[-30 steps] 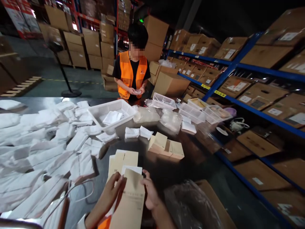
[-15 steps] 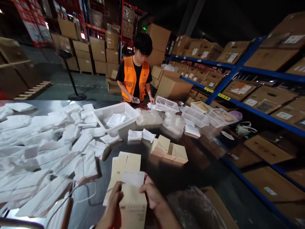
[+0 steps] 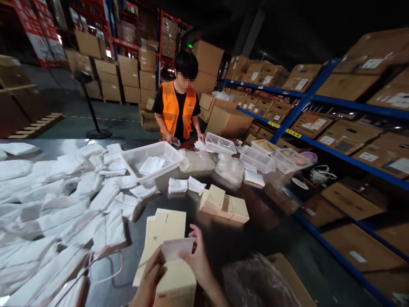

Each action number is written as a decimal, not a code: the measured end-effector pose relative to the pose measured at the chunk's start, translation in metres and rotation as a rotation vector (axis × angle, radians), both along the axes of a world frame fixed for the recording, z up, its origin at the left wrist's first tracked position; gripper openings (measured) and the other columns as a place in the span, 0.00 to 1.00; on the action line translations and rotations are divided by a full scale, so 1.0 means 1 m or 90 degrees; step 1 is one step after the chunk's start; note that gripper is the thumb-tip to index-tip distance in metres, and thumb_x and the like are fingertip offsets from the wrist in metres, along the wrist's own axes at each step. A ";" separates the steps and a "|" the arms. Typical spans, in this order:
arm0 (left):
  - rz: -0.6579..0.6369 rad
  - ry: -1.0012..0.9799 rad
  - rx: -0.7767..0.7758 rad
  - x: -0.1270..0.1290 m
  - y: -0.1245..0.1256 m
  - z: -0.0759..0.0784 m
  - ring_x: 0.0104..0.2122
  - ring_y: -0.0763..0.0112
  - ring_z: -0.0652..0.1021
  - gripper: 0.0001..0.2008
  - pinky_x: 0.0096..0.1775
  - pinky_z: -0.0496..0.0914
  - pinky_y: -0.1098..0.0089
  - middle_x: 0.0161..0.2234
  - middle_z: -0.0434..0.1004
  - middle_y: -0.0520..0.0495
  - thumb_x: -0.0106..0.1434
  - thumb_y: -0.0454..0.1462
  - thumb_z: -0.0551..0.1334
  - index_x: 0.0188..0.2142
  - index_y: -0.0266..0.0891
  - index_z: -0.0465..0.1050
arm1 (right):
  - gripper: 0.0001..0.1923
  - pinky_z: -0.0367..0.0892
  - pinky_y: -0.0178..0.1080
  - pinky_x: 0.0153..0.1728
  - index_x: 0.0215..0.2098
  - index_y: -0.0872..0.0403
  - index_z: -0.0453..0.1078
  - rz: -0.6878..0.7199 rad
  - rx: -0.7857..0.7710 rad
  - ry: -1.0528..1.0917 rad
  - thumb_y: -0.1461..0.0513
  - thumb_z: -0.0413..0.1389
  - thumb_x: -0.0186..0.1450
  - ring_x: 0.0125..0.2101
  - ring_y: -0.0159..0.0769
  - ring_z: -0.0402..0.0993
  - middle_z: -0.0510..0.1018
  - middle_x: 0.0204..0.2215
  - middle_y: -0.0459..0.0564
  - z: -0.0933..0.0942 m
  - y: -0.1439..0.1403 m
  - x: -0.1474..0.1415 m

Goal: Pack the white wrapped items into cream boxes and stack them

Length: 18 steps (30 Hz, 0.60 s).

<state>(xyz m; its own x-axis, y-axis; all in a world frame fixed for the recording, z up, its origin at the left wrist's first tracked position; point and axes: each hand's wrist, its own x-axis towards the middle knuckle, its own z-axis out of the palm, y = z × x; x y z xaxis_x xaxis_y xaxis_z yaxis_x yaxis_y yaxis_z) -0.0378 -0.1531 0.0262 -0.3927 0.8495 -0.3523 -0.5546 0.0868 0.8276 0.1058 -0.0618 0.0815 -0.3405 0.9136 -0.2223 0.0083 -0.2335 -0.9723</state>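
Observation:
A small cream cardboard box (image 3: 179, 273) with printing near its lower end is in front of me, tilted. At its top stands a pale white panel (image 3: 177, 248); I cannot tell whether it is a flap or a separate card. My left hand (image 3: 151, 270) is closed around the box's left side. My right hand (image 3: 196, 256) pinches the panel's right edge with the thumb in front, a finger raised. Beyond lie flat cream cartons (image 3: 169, 219), and several cream boxes (image 3: 223, 202) sit to their right.
Many white packets (image 3: 64, 204) cover the table's left side. White baskets (image 3: 153, 164), two small packets (image 3: 187, 184) and clear plastic bags (image 3: 228, 168) lie farther back. A co-worker in an orange vest (image 3: 174, 106) stands opposite. Crumpled plastic (image 3: 258, 281) lies at lower right, shelving (image 3: 319, 96) beyond.
My right hand's fingers have loosened and lifted along the panel's right edge. The panel looks tilted slightly more. The view has shifted a little.

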 end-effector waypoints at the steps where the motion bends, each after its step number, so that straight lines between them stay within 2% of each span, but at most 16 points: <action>1: 0.026 0.020 -0.022 0.001 0.000 -0.002 0.58 0.46 0.73 0.24 0.58 0.68 0.53 0.51 0.81 0.44 0.47 0.42 0.69 0.46 0.43 0.79 | 0.31 0.71 0.40 0.37 0.47 0.48 0.70 -0.043 0.119 -0.069 0.67 0.66 0.45 0.36 0.41 0.75 0.76 0.37 0.46 0.002 -0.001 -0.001; 3: 0.041 0.060 -0.038 0.003 0.000 -0.002 0.62 0.46 0.69 0.25 0.63 0.63 0.53 0.54 0.80 0.44 0.46 0.39 0.69 0.47 0.43 0.79 | 0.26 0.72 0.39 0.40 0.47 0.47 0.72 -0.061 0.365 -0.187 0.71 0.63 0.52 0.39 0.40 0.75 0.76 0.39 0.47 0.012 -0.004 -0.005; 5: 0.032 0.090 -0.008 0.008 0.001 0.003 0.63 0.47 0.68 0.27 0.64 0.61 0.55 0.57 0.77 0.43 0.46 0.38 0.69 0.49 0.42 0.77 | 0.18 0.72 0.36 0.41 0.43 0.48 0.74 0.040 0.555 -0.262 0.73 0.57 0.60 0.39 0.37 0.76 0.78 0.37 0.47 0.023 -0.010 -0.013; 7: 0.029 0.079 0.021 0.015 0.001 0.011 0.62 0.48 0.70 0.28 0.61 0.66 0.55 0.59 0.75 0.41 0.51 0.41 0.68 0.53 0.42 0.74 | 0.14 0.72 0.34 0.39 0.39 0.50 0.74 0.118 0.679 -0.304 0.74 0.53 0.65 0.36 0.35 0.76 0.78 0.33 0.47 0.031 -0.015 -0.023; 9: 0.025 0.075 0.025 0.022 0.000 0.020 0.59 0.48 0.73 0.27 0.56 0.72 0.56 0.58 0.76 0.39 0.55 0.45 0.66 0.54 0.41 0.73 | 0.13 0.72 0.34 0.38 0.37 0.52 0.73 0.136 0.744 -0.348 0.73 0.51 0.66 0.34 0.35 0.76 0.78 0.33 0.47 0.033 -0.017 -0.033; 11: 0.005 0.111 0.044 0.026 -0.001 0.030 0.56 0.47 0.75 0.26 0.53 0.74 0.57 0.56 0.78 0.39 0.55 0.47 0.67 0.52 0.40 0.74 | 0.12 0.71 0.35 0.37 0.34 0.53 0.71 0.129 0.774 -0.378 0.73 0.51 0.67 0.34 0.35 0.76 0.78 0.32 0.48 0.028 -0.017 -0.039; 15: -0.016 0.177 0.088 0.025 0.000 0.045 0.54 0.49 0.77 0.23 0.52 0.74 0.59 0.52 0.81 0.42 0.59 0.46 0.64 0.51 0.40 0.75 | 0.13 0.70 0.36 0.36 0.29 0.52 0.68 0.102 0.780 -0.418 0.74 0.51 0.64 0.32 0.35 0.74 0.76 0.29 0.45 0.006 -0.013 -0.044; 18: -0.063 0.211 0.056 0.022 0.002 0.048 0.55 0.47 0.76 0.22 0.50 0.75 0.60 0.51 0.81 0.41 0.57 0.44 0.64 0.49 0.39 0.75 | 0.12 0.69 0.36 0.34 0.27 0.51 0.66 0.074 0.757 -0.456 0.73 0.53 0.63 0.31 0.35 0.73 0.76 0.27 0.45 -0.009 -0.011 -0.052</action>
